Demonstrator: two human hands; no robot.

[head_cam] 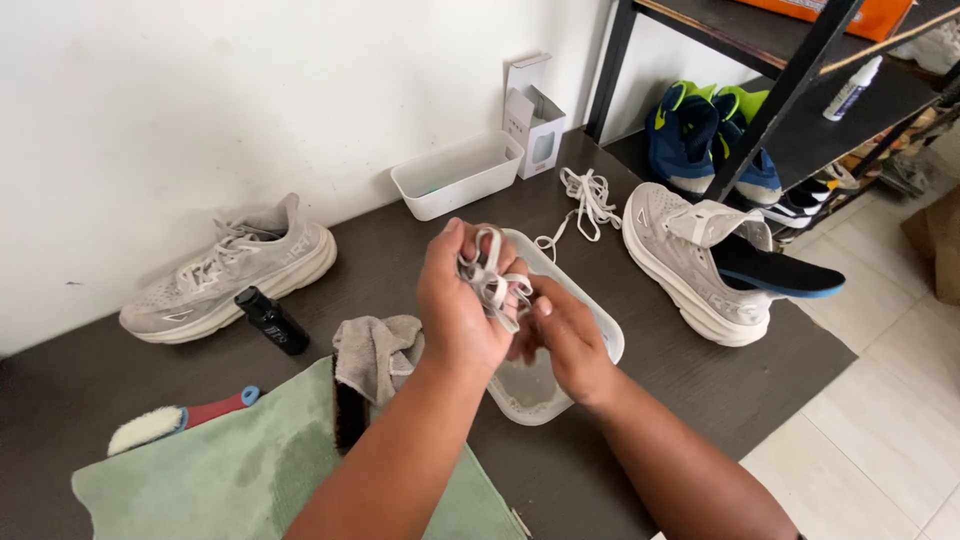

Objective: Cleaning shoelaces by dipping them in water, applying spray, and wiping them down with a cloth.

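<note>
We hold a bunched white lace [492,283], our left grip [455,305] clamped around it and our right grip [565,335] pinching its end. Just below them sits a tub [600,335] on the bench [640,380] (a second lace [587,200] lies beyond).

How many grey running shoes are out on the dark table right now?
2. One laced grey shoe lies at the left by the wall; one unlaced grey shoe, insole sticking out, lies at the right near the shelf. Other shoes sit on the shelf, partly hidden.

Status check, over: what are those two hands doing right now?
Left hand and right hand both gripping a bunched white shoelace. Held over the clear tub of water. Nothing blocking.
</note>
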